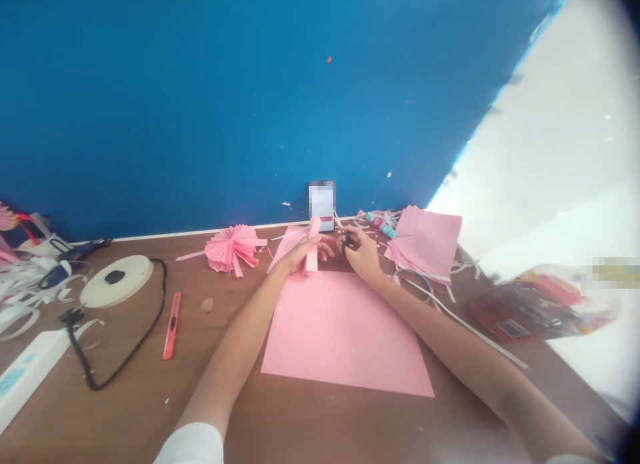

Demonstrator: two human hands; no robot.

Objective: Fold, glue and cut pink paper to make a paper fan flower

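Note:
My left hand (303, 252) is closed on a narrow folded pink paper strip (313, 247), which stands upright near the back of the table. Just to the right, my right hand (363, 251) is closed around the dark handles of a pair of scissors (345, 241). The blades point up and away, partly hidden, apart from the strip. Beneath both forearms lies a large flat sheet of pink paper (345, 331). A pleated pink paper fan shape (233, 249) rests left of my left hand.
A phone (321, 204) leans on the blue wall behind my hands. Stacked pink paper (430, 241) lies at the right, near a plastic bag (530, 307). Leftward are a red utility knife (172, 325), a round cream disc (117, 282), a black cable (163, 297) and a power strip (35, 371).

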